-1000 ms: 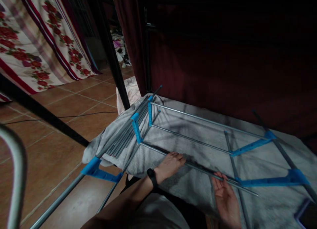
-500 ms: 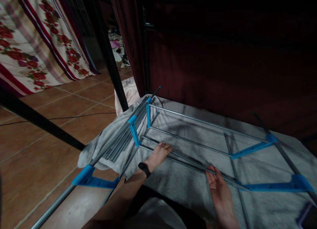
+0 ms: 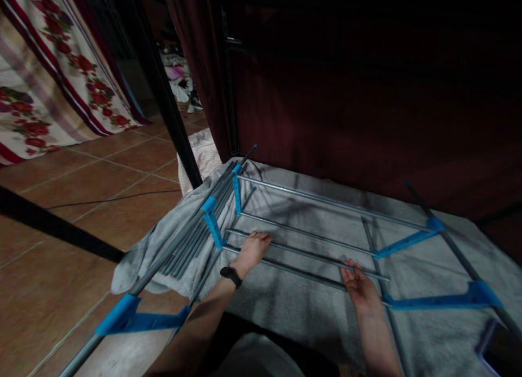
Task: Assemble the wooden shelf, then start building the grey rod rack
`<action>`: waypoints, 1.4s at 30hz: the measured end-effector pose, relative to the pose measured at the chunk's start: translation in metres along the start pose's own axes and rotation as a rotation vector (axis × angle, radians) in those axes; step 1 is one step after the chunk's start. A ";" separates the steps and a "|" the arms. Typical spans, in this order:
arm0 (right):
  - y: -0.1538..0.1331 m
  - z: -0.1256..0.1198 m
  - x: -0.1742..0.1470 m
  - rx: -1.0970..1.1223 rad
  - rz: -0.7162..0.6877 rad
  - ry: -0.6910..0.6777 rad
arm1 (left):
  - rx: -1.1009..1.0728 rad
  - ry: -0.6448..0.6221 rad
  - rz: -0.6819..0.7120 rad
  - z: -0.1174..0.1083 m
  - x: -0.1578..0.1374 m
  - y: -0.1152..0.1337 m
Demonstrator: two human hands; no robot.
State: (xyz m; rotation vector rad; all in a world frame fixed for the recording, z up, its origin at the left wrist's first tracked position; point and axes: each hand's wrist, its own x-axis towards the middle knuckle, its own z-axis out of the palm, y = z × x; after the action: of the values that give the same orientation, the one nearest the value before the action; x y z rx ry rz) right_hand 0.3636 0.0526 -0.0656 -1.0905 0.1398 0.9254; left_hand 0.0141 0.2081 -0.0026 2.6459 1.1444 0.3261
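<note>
A loose grey metal tube [image 3: 305,253] lies across both my hands, above a rack frame of grey tubes and blue plastic brackets. My left hand [image 3: 255,249], with a black band on its wrist, is closed over the tube towards its left end. My right hand [image 3: 358,283] is palm up, its fingers curled against the tube near the right end. Just nearer to me, a front crossbar [image 3: 304,273] runs between a left blue bracket [image 3: 212,224] and a right blue bracket [image 3: 440,302]. Two more crossbars, including the rear crossbar [image 3: 326,201], span the frame farther back.
A bundle of grey tubes [image 3: 191,241] lies at the left on a grey blanket [image 3: 318,311]. Black posts [image 3: 171,105] stand at the left, with a dark red curtain [image 3: 326,116] behind. A dark flat device [image 3: 501,347] rests at lower right, and a cable crosses the tiled floor.
The loose tube's right end has moved back and up, away from the front crossbar, with my right hand. My left hand stays on it. The whole view has shifted slightly.
</note>
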 end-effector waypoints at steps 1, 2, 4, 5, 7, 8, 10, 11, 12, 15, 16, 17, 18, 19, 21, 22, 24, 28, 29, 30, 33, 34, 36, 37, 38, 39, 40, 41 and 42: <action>-0.003 0.002 0.002 -0.010 0.004 0.020 | -0.007 0.002 -0.016 -0.001 0.002 -0.004; -0.006 0.003 0.004 -0.018 0.010 0.047 | -0.012 0.006 -0.032 -0.002 0.003 -0.008; -0.010 0.008 0.006 -0.020 0.016 0.087 | -0.011 0.019 -0.060 -0.004 0.004 -0.017; -0.012 0.010 0.007 -0.014 0.012 0.097 | -0.007 0.027 -0.071 -0.004 0.004 -0.021; -0.012 0.015 0.007 0.005 -0.008 0.110 | -0.004 0.036 -0.087 -0.005 0.004 -0.028; -0.012 0.017 0.007 0.019 -0.015 0.118 | -0.006 0.039 -0.092 -0.005 0.004 -0.031; -0.010 0.022 0.007 0.049 -0.028 0.137 | -0.007 0.040 -0.103 -0.005 0.005 -0.036; -0.009 0.024 0.007 0.066 -0.034 0.145 | -0.006 0.039 -0.107 -0.005 0.005 -0.037; -0.008 0.026 0.007 0.081 -0.040 0.153 | -0.004 0.036 -0.110 -0.004 0.006 -0.039; -0.007 0.031 0.006 0.122 -0.048 0.169 | 0.000 0.037 -0.123 -0.001 0.007 -0.043; -0.007 0.033 0.006 0.132 -0.048 0.172 | 0.001 0.039 -0.126 0.000 0.008 -0.045; -0.008 0.034 0.006 0.139 -0.047 0.173 | 0.002 0.044 -0.132 0.001 0.009 -0.046; -0.008 0.036 0.005 0.145 -0.044 0.172 | 0.002 0.050 -0.136 0.002 0.009 -0.047; -0.009 0.037 0.005 0.150 -0.040 0.171 | 0.000 0.055 -0.138 0.003 0.009 -0.047; -0.010 0.040 0.004 0.161 -0.030 0.169 | -0.003 0.063 -0.148 0.004 0.010 -0.048; -0.011 0.041 0.004 0.165 -0.025 0.170 | -0.006 0.070 -0.154 0.004 0.010 -0.049; -0.012 0.043 0.003 0.170 -0.014 0.176 | -0.018 0.080 -0.156 0.005 0.010 -0.050; -0.012 0.043 0.001 0.170 -0.004 0.180 | -0.032 0.091 -0.137 0.004 0.009 -0.050; -0.012 0.043 0.000 0.170 -0.005 0.178 | -0.021 0.090 -0.139 0.004 0.009 -0.050; -0.011 0.043 0.000 0.171 -0.006 0.177 | -0.009 0.089 -0.142 0.004 0.009 -0.049; -0.012 0.043 0.001 0.171 -0.006 0.190 | 0.012 0.094 -0.136 0.004 0.008 -0.049; -0.013 0.043 0.002 0.170 -0.005 0.199 | 0.014 0.098 -0.136 0.004 0.008 -0.049; -0.015 0.043 0.006 0.165 -0.003 0.213 | 0.019 0.099 -0.146 0.005 0.008 -0.049; -0.017 0.043 0.007 0.162 0.000 0.217 | 0.022 0.098 -0.155 0.005 0.008 -0.050; -0.019 0.042 0.009 0.159 0.002 0.219 | 0.024 0.100 -0.164 0.006 0.008 -0.049; -0.020 0.041 0.010 0.156 0.004 0.221 | 0.026 0.104 -0.173 0.006 0.008 -0.049; -0.022 0.039 0.012 0.150 0.007 0.222 | 0.030 0.110 -0.182 0.006 0.008 -0.049; -0.023 0.037 0.012 0.142 0.010 0.221 | 0.034 0.115 -0.191 0.006 0.008 -0.048; -0.024 0.035 0.013 0.132 0.013 0.220 | 0.040 0.118 -0.199 0.005 0.008 -0.047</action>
State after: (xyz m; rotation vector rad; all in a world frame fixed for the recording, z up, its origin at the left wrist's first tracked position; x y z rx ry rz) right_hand 0.3771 0.0853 -0.0382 -1.0676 0.3842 0.7948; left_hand -0.0111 0.2441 -0.0212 2.5472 1.4522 0.4301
